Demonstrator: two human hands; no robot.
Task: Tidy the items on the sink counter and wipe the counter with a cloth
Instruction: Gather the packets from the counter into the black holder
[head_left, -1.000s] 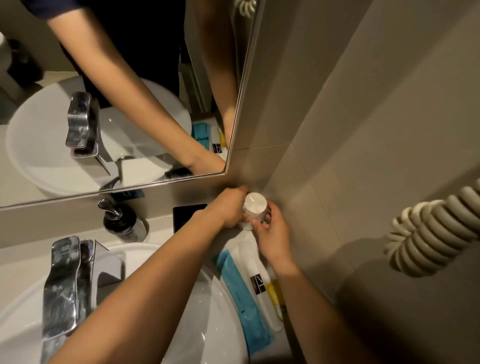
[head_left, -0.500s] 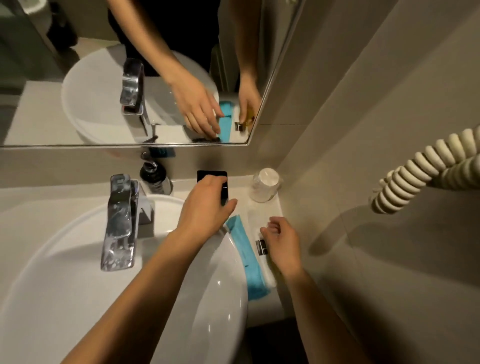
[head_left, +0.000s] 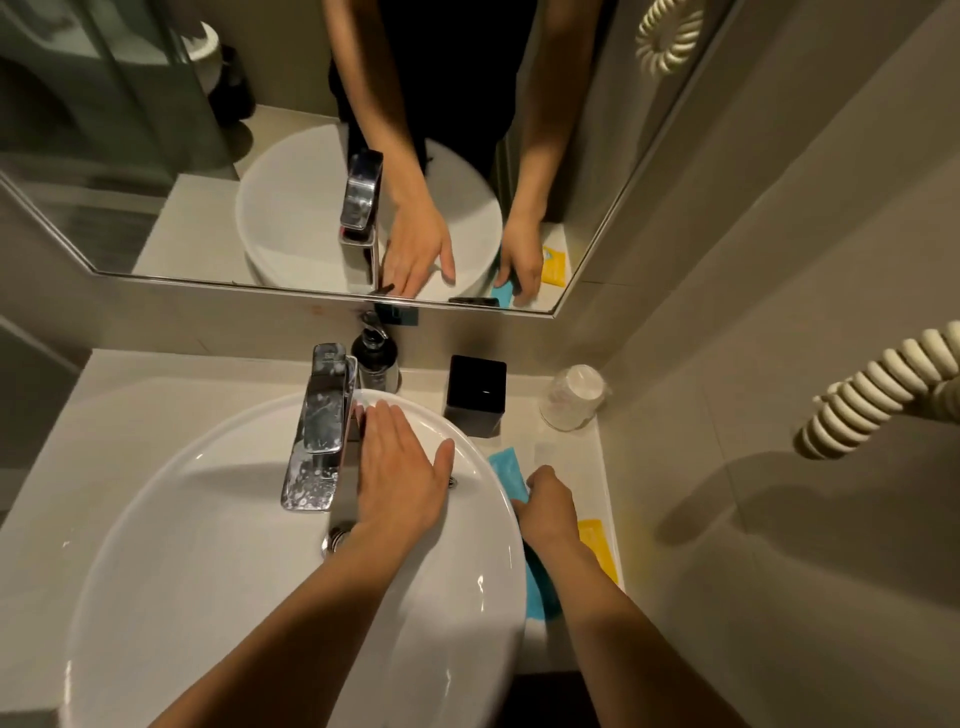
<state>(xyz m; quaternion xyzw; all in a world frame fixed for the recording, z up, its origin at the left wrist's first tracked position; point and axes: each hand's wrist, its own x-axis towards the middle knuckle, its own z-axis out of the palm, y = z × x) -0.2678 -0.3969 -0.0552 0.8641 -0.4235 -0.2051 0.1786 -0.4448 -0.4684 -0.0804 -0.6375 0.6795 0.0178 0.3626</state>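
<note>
My left hand (head_left: 400, 467) hovers flat and open over the white basin (head_left: 208, 519), just right of the chrome tap (head_left: 319, 426). My right hand (head_left: 548, 506) rests on the narrow counter strip to the right of the basin, its fingers curled down onto the flat packets there: a blue packet (head_left: 506, 470), a white one (head_left: 545, 452) and a yellow one (head_left: 597, 545). Whether it grips one is hidden by the hand. A black square box (head_left: 475, 389) and a wrapped stack of white cups (head_left: 571, 397) stand at the back of the counter.
A dark soap pump bottle (head_left: 375, 358) stands behind the tap. The mirror (head_left: 260, 156) runs along the back wall. A coiled cream cord (head_left: 878, 384) hangs from the right wall. Beige counter (head_left: 156, 384) lies left of the basin.
My left hand left the black box and moved left over the basin. My right hand slid nearer along the packets. The view pulled back and tilted up.
</note>
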